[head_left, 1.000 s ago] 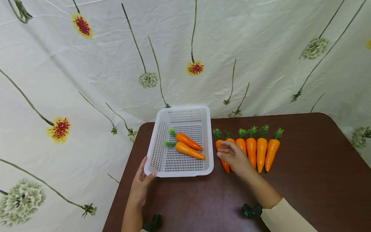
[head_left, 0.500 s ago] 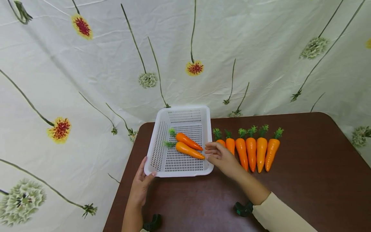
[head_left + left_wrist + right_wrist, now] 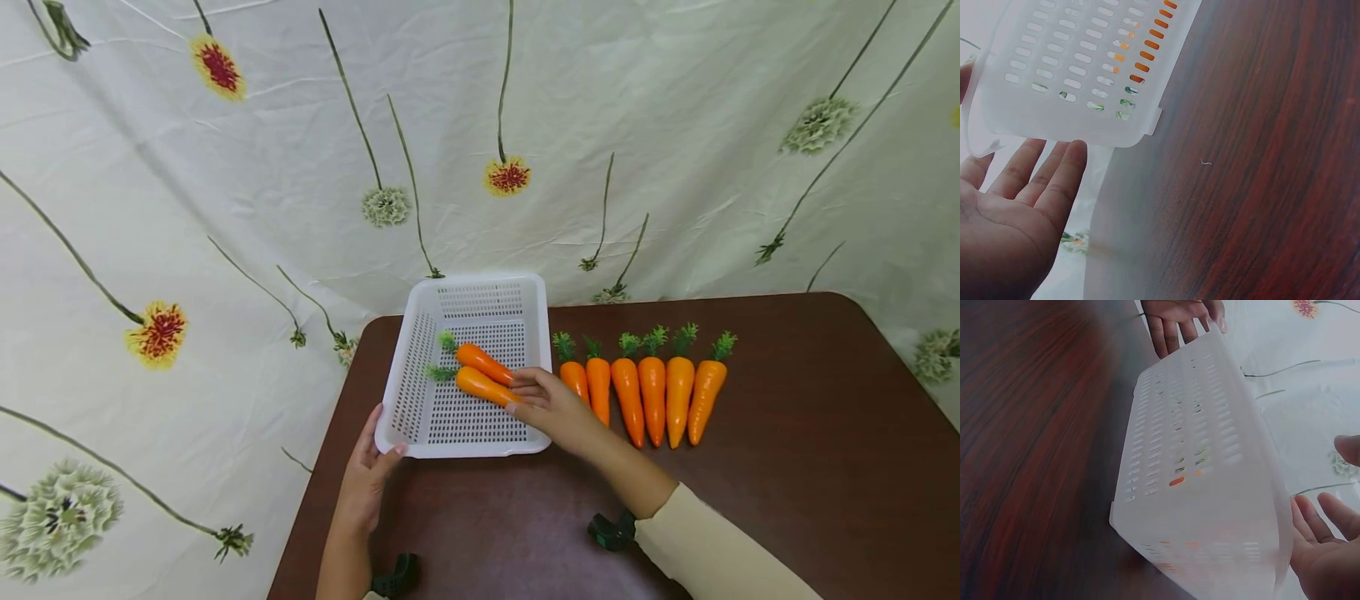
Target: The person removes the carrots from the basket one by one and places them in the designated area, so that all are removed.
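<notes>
A white slotted plastic basket holds two orange carrots, an upper carrot and a lower carrot, their green tops pointing left. My left hand grips its near left corner, thumb over the rim and fingers along the outer wall. In the left wrist view, that hand's fingers reach under the basket's rim. My right hand hovers over the basket's right rim, fingertips covering the carrots' tips; I cannot tell whether they touch. Fingers and thumb stand apart in the right wrist view, with nothing visible between them.
Several more carrots lie in a row right of the basket, tops pointing away. My right hand and forearm hide the lower ends of the leftmost ones. All rests on a dark brown table, with a flowered cloth hanging behind.
My right hand has moved left, from over the row of carrots to over the basket's right side and the two carrots' tips. The left hand stays at its corner.
</notes>
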